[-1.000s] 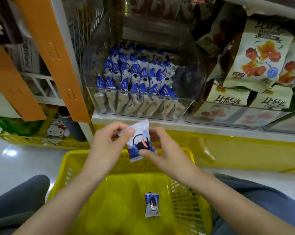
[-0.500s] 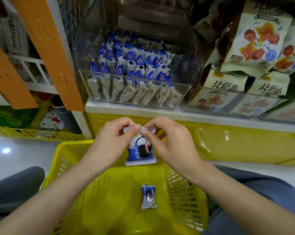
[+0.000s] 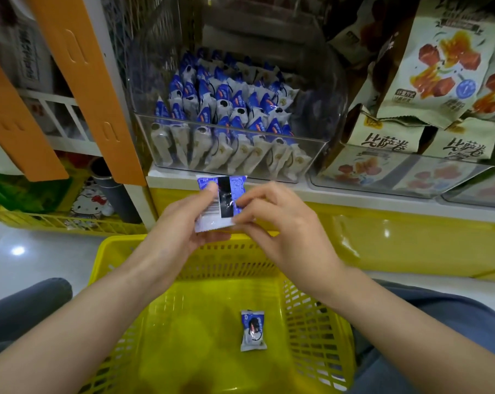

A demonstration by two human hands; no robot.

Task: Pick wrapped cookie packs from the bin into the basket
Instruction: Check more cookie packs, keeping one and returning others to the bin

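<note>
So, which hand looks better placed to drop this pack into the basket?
Left, probably. The left hand holds the cookie pack from beneath with its thumb across the front; the right hand only pinches its edge. The pack is above the far rim of the yellow basket.

Bright, even light; floor (image 3: 17, 250) glare; edges bowed; slight blur.

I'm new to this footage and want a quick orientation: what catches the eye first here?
At centre, the left hand and right hand pinch a blue-and-white wrapped cookie pack above the yellow plastic lattice basket. A second wrapped pack lies alone on the basket floor. Behind, a clear plastic bin on the shelf holds rows of the same packs.
</note>
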